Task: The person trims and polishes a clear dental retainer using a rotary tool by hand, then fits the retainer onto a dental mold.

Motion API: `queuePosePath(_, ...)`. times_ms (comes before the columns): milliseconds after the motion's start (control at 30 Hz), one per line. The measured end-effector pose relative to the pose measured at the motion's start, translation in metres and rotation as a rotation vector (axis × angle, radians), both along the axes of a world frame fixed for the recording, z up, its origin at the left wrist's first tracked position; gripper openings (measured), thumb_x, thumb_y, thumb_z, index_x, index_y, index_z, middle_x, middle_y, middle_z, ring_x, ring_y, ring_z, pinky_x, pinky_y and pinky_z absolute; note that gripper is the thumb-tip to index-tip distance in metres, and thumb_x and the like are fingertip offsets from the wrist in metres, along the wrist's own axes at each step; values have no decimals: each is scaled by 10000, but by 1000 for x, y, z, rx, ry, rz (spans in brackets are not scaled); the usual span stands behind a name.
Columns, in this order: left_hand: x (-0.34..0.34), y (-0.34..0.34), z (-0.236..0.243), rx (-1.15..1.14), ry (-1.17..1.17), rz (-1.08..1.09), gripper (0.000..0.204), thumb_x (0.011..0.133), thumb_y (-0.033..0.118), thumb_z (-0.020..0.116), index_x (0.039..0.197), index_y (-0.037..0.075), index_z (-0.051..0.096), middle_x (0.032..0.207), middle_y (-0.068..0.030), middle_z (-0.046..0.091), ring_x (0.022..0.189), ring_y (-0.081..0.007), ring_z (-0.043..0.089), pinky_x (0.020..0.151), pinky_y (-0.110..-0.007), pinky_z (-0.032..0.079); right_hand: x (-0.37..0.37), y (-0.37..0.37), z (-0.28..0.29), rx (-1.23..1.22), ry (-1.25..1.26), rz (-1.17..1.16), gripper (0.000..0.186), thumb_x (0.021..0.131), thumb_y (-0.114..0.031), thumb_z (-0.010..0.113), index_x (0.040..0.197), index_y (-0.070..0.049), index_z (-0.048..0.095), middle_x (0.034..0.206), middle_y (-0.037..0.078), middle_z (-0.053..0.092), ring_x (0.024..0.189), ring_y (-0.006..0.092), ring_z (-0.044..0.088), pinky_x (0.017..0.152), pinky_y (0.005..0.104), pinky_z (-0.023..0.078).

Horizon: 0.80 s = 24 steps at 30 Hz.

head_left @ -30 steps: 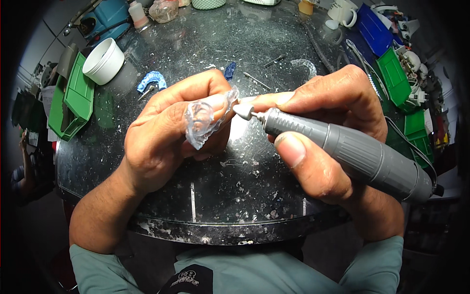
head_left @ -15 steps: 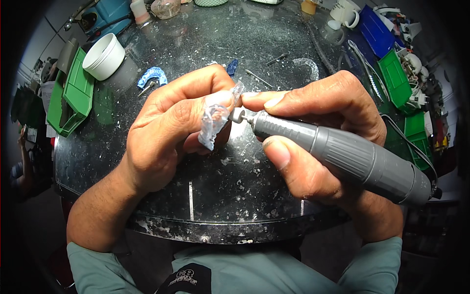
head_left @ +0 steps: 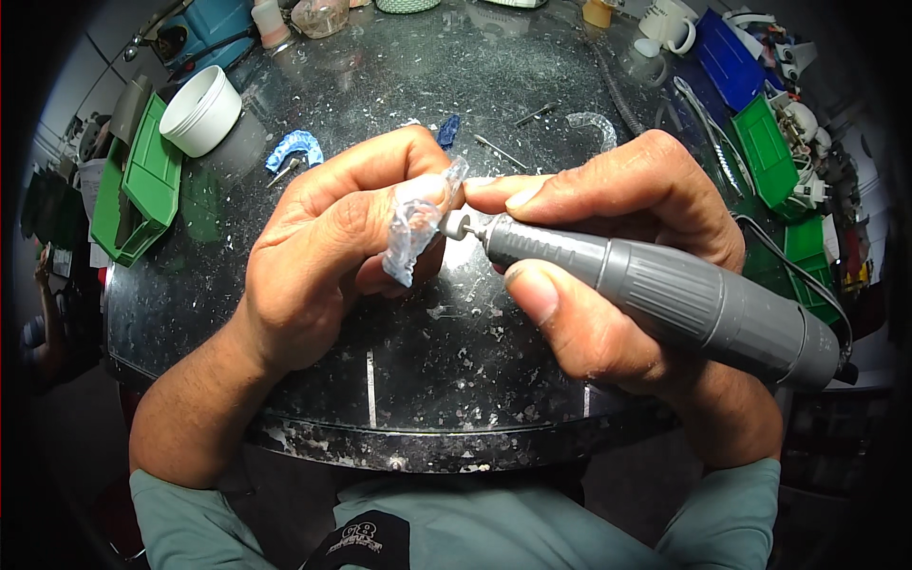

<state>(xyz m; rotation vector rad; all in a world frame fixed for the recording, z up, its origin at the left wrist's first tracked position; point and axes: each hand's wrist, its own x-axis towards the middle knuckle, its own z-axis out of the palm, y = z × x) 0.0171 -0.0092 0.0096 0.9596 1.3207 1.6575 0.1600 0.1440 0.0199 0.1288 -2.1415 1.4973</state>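
Between thumb and fingers, my left hand (head_left: 328,228) grips a clear plastic dental aligner (head_left: 412,236), tilted so its arch faces right. My right hand (head_left: 617,218) is wrapped round a dark grey rotary handpiece (head_left: 665,293), which points left with its cord at the far end. A small grey cylindrical bit (head_left: 456,224) at the handpiece's tip sits against the aligner's right edge. My right index fingertip rests close by the left fingers. The fingers behind the aligner are partly hidden.
A blue dental model (head_left: 295,149), a loose bur (head_left: 499,150) and another clear aligner (head_left: 595,125) lie beyond my hands. At the left stand a white tub (head_left: 201,111) and a green bin (head_left: 142,180). Blue (head_left: 727,62) and green bins (head_left: 763,147) line the right, near a white mug (head_left: 671,23).
The handpiece and my right hand have shifted slightly up and left, the handpiece's rear end rising a little. The aligner has tilted slightly in my left hand, which stays nearly still.
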Motion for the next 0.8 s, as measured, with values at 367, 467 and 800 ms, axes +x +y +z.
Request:
queuePosePath(367,-3,-2,1,0,-21,-24,298,954,330,513,894,39,495,682,51,420,547,-15,316,486,-201,204,-2,1,-3,-60,52,38,288,769,-33,749,999,-12,578,972,136,669,1057,281,678,955,431,558)
queuePosePath(467,-5,-2,0,4,-31,-43,303,951,337,513,892,41,495,681,52,418,547,-16,314,488,-203,198,-2,2,-2,17,33,59,301,767,-48,756,1004,-10,575,973,134,665,1058,287,678,951,433,559)
queuePosePath(800,1,0,2,20,-46,-2,299,962,338,508,893,47,487,676,54,406,545,-15,311,492,-200,215,-2,1,-4,-52,62,59,273,781,-14,728,998,-2,561,957,113,633,1084,317,666,978,442,546)
